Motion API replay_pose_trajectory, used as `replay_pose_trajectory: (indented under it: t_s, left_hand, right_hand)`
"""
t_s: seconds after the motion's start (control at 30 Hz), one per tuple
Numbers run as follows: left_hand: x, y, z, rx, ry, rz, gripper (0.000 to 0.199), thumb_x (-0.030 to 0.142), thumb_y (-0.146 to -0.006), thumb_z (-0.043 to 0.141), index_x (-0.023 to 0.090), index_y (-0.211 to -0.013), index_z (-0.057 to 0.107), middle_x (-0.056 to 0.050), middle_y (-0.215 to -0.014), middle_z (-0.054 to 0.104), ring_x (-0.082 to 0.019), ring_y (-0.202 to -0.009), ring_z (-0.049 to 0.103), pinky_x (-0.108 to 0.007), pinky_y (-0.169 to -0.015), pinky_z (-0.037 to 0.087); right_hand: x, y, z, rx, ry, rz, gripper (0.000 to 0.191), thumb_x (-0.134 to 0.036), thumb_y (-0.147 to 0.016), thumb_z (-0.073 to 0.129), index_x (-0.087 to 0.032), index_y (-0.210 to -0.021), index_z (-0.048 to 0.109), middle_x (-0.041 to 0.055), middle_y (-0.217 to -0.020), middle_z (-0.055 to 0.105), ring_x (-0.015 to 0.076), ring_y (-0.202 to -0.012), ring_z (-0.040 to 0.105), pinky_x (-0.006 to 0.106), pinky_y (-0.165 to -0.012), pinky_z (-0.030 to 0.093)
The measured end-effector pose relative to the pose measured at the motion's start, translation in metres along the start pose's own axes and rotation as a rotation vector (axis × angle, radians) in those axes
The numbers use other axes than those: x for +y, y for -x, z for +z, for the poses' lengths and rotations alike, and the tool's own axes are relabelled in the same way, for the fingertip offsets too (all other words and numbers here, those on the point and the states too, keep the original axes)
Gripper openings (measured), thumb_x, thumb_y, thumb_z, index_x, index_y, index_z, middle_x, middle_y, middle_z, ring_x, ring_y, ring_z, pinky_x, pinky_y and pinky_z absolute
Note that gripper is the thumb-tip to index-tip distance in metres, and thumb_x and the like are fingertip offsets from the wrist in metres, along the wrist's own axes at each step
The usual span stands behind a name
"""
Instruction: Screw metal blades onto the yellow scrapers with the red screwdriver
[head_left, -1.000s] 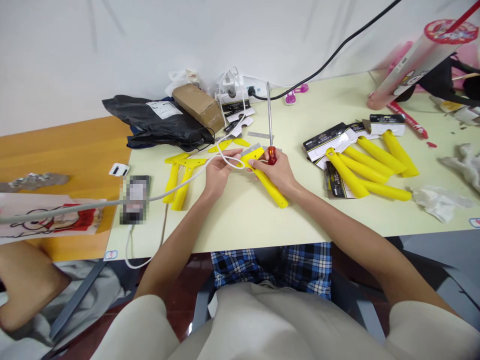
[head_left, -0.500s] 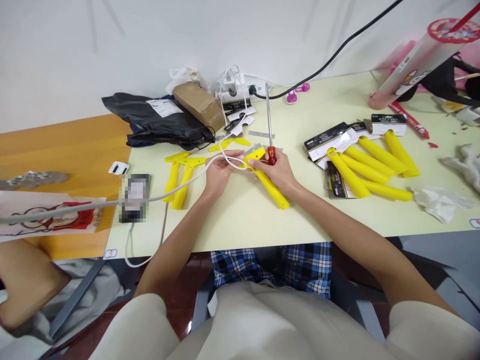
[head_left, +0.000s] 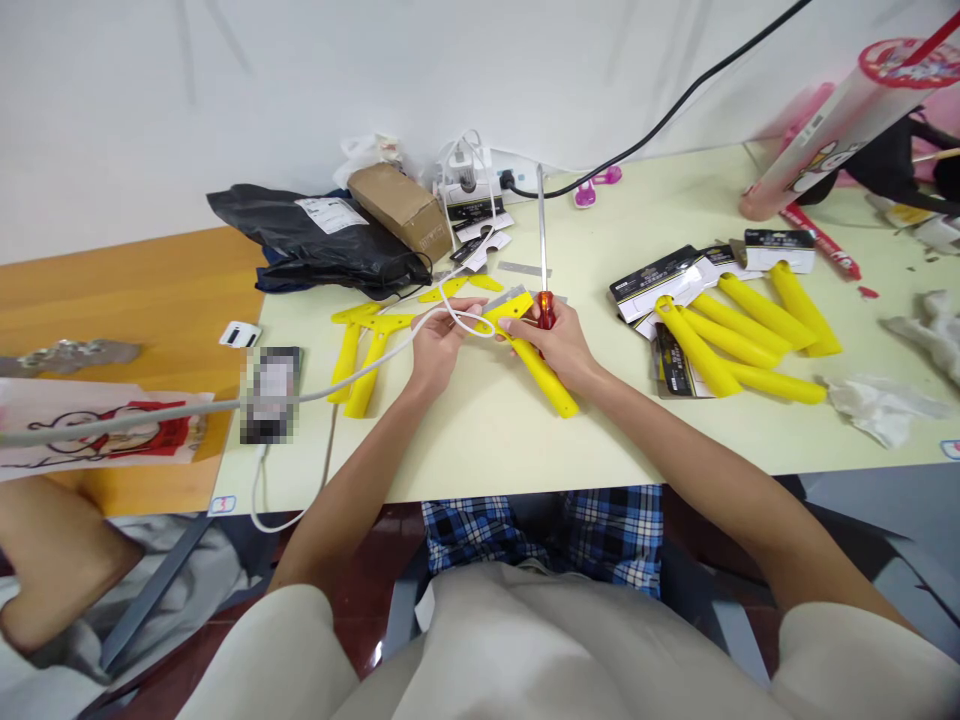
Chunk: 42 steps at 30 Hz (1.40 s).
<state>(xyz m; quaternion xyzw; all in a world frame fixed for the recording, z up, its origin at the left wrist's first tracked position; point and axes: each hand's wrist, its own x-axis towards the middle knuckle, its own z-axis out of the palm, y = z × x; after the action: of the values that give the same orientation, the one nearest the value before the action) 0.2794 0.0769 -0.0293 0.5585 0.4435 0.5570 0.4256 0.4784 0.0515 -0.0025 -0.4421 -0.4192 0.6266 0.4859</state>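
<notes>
While two hands hold it, scraper [head_left: 546, 382]: centre of the frame; probably light, stiff, slightly slick plastic, with a likely sharp metal blade [head_left: 512, 294].
Safest hold: its yellow handle, I'd judge.
Left hand [head_left: 437, 348]: pinching the scraper's head, partly behind the white cable [head_left: 397, 348].
Right hand [head_left: 561, 348]: wrapped round scraper and screwdriver [head_left: 546, 312], forearm slanting inward from lower right.
</notes>
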Motion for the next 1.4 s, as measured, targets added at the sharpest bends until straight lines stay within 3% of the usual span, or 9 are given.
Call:
replay_pose_trajectory:
  t_s: [0.53, 0.63, 0.73, 0.83, 0.93, 1.13, 1.27, 1.4]
  left_hand:
    - [0.008, -0.001, 0.002, -0.051, -0.046, 0.043, 0.036, 0.060, -0.087, 0.089, 0.024, -0.086, 0.085, -0.009, -0.102, 0.084, -0.029, -0.106, 0.078, -0.046, -0.103, 0.061]
    - [0.007, 0.000, 0.003, -0.048, -0.077, 0.034, 0.041, 0.064, -0.091, 0.085, 0.023, -0.092, 0.085, -0.009, -0.103, 0.084, -0.028, -0.106, 0.078, -0.044, -0.102, 0.061]
    - [0.003, 0.000, 0.004, -0.070, -0.087, -0.006, 0.049, 0.068, -0.101, 0.071, 0.021, -0.106, 0.084, -0.010, -0.104, 0.083, -0.024, -0.097, 0.077, -0.038, -0.090, 0.061]
    - [-0.003, 0.001, 0.004, -0.155, -0.166, 0.007, 0.048, 0.065, -0.107, 0.063, 0.021, -0.115, 0.081, -0.010, -0.107, 0.083, -0.022, -0.094, 0.075, -0.036, -0.087, 0.059]
    - [-0.005, 0.004, 0.009, -0.285, -0.350, 0.058, 0.033, 0.053, -0.103, 0.072, 0.022, -0.114, 0.080, -0.008, -0.108, 0.081, -0.022, -0.097, 0.073, -0.038, -0.093, 0.057]
    - [0.003, 0.002, 0.024, -0.559, -0.521, 0.139, 0.015, 0.036, -0.096, 0.077, 0.022, -0.100, 0.076, -0.008, -0.109, 0.074, -0.024, -0.103, 0.067, -0.041, -0.099, 0.054]
    - [0.004, -0.008, 0.025, -0.598, -0.581, 0.102, 0.013, 0.034, -0.096, 0.074, 0.021, -0.098, 0.073, -0.008, -0.107, 0.070, -0.023, -0.099, 0.065, -0.041, -0.096, 0.054]
    - [-0.004, -0.017, 0.021, -0.561, -0.624, 0.103, 0.017, 0.037, -0.100, 0.069, 0.021, -0.099, 0.069, -0.009, -0.108, 0.068, -0.024, -0.095, 0.064, -0.041, -0.092, 0.053]
  right_hand:
    - [0.002, -0.001, 0.000, 0.020, -0.032, -0.016, 0.061, -0.040, -0.073, 0.099, -0.029, -0.087, 0.041, -0.0014, -0.092, 0.075, 0.0254, -0.091, 0.082, 0.035, -0.067, 0.067]
    - [0.002, -0.004, -0.002, 0.047, -0.042, -0.024, 0.065, -0.043, -0.071, 0.102, -0.028, -0.086, 0.041, -0.0029, -0.085, 0.071, 0.0249, -0.087, 0.082, 0.034, -0.066, 0.067]
    - [-0.005, -0.012, -0.012, 0.103, -0.095, -0.088, 0.066, -0.043, -0.068, 0.105, -0.028, -0.085, 0.043, -0.0056, -0.078, 0.065, 0.0227, -0.080, 0.080, 0.031, -0.061, 0.065]
    - [-0.018, -0.022, -0.028, 0.191, -0.141, -0.184, 0.066, -0.043, -0.067, 0.105, -0.028, -0.085, 0.043, -0.0056, -0.078, 0.063, 0.0226, -0.083, 0.081, 0.029, -0.058, 0.063]
    - [-0.030, -0.031, -0.045, 0.260, -0.173, -0.232, 0.066, -0.043, -0.066, 0.104, -0.028, -0.083, 0.042, -0.0047, -0.080, 0.065, 0.0237, -0.087, 0.082, 0.028, -0.058, 0.064]
    - [-0.024, -0.025, -0.063, 0.274, -0.203, -0.181, 0.069, -0.043, -0.060, 0.107, -0.028, -0.083, 0.044, -0.0046, -0.080, 0.068, 0.0238, -0.086, 0.082, 0.031, -0.065, 0.070]
    - [-0.012, -0.013, -0.065, 0.208, -0.187, -0.124, 0.067, -0.043, -0.060, 0.108, -0.027, -0.083, 0.047, -0.0049, -0.080, 0.066, 0.0217, -0.083, 0.080, 0.032, -0.068, 0.072]
    - [-0.008, -0.008, -0.059, 0.146, -0.173, -0.077, 0.062, -0.042, -0.061, 0.107, -0.026, -0.084, 0.052, -0.0044, -0.083, 0.065, 0.0209, -0.082, 0.079, 0.033, -0.068, 0.072]
